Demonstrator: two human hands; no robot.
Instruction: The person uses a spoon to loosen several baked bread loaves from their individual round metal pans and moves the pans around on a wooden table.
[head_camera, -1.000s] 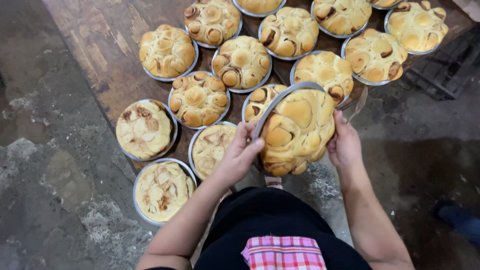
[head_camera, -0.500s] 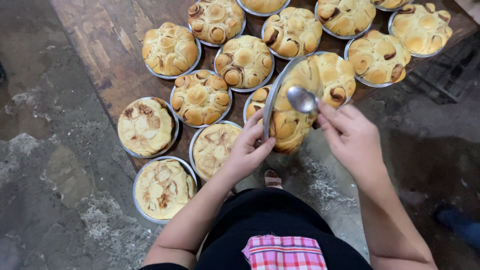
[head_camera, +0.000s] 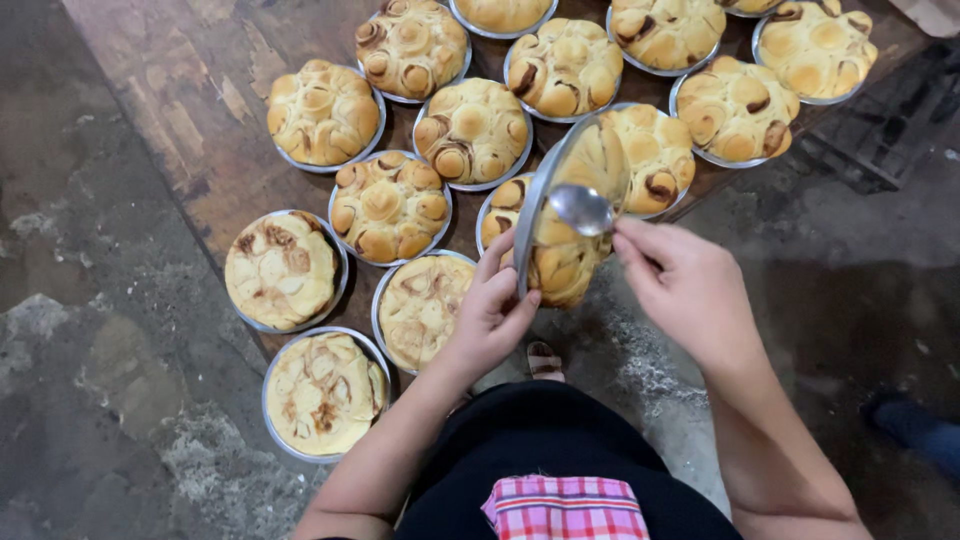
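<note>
The left hand (head_camera: 495, 310) has its fingers clamped on the rim of a round metal pan (head_camera: 565, 215), tilted on edge above the wooden desk (head_camera: 170, 90), so its bread (head_camera: 560, 265) is half hidden. The right hand (head_camera: 690, 285) pinches a spoon (head_camera: 582, 208); its handle is covered. Neighbouring pans of buns (head_camera: 390, 205) are cut off at the top edge.

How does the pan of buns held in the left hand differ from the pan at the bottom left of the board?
The held pan is tipped on edge in the left hand; the bottom-left pan lies flat on the wooden board. The held pan's buns are domed and golden; the bottom-left pan's top is flat and pale with brown swirls. A spoon in the right hand meets the held pan; nothing touches the other. Both are round metal pans.
</note>
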